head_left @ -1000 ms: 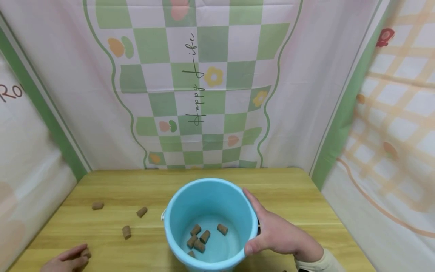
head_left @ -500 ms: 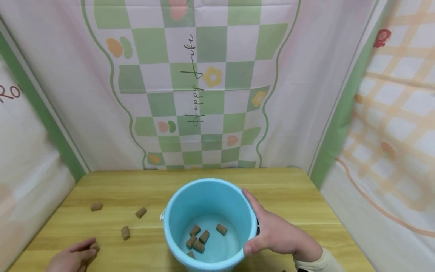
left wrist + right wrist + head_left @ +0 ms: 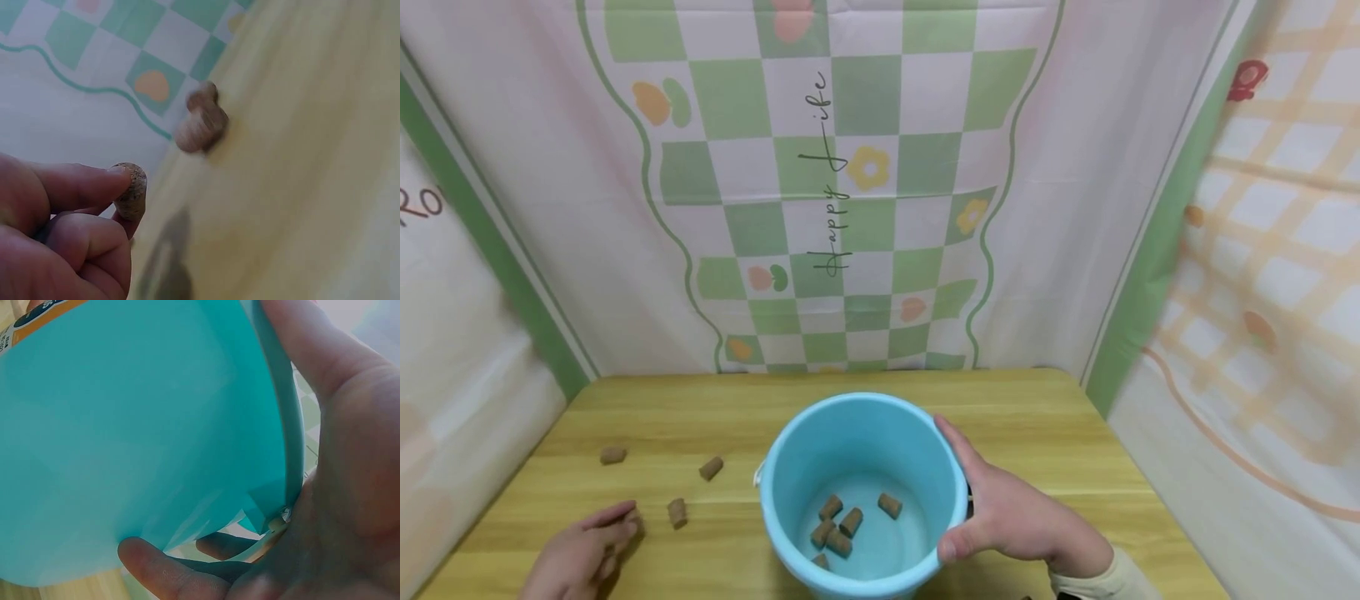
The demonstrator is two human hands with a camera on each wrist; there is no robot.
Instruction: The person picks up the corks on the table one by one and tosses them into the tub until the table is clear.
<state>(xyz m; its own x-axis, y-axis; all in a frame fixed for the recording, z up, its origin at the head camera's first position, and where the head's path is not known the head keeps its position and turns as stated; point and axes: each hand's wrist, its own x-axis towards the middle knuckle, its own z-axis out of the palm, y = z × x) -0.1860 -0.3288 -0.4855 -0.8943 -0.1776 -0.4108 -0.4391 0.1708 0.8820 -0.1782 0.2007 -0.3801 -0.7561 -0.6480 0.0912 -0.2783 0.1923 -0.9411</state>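
Observation:
A light-blue bucket (image 3: 865, 437) stands at the front middle of the table, with several brown corks (image 3: 852, 522) on its floor. My right hand (image 3: 1018, 517) grips its right side, thumb over the near rim and fingers along the outer wall (image 3: 137, 437). Left of the bucket, my left hand (image 3: 580, 550) is low over the table. In the left wrist view its thumb and fingers pinch a speckled cork (image 3: 132, 190). Just right of that hand lies a loose cork (image 3: 677, 513). Farther back are a second cork (image 3: 711, 468) and a third cork (image 3: 613, 455).
The wooden table (image 3: 1015, 417) runs back to a hanging cloth (image 3: 872, 225) with green checks. More printed cloth (image 3: 1247, 333) closes off the right side, and a white cloth (image 3: 460, 333) the left. A white handle joint (image 3: 758, 475) sticks out from the bucket's left side.
My left hand has moved right and slightly away from me across the table, carrying the pinched cork towards the nearest loose one. The right hand and bucket have stayed in place.

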